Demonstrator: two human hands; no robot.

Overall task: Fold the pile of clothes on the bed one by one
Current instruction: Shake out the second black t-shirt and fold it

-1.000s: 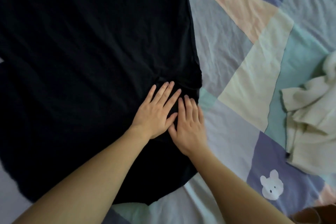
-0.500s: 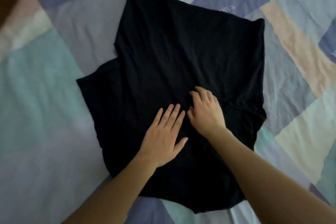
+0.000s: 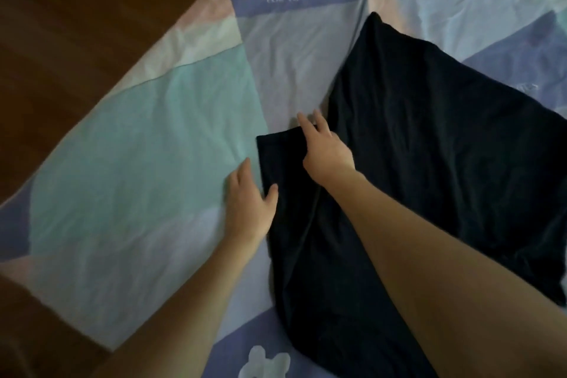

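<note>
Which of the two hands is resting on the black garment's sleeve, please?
The right hand, its fingers lying across the black garment sleeve; the left hand sits mostly on the bedsheet beside it.

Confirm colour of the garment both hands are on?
Black, plain with no visible print; the garment shows in the head view, the only one.

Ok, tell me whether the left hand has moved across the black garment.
Yes: the left hand went from the black garment's middle to its left sleeve edge.
</note>
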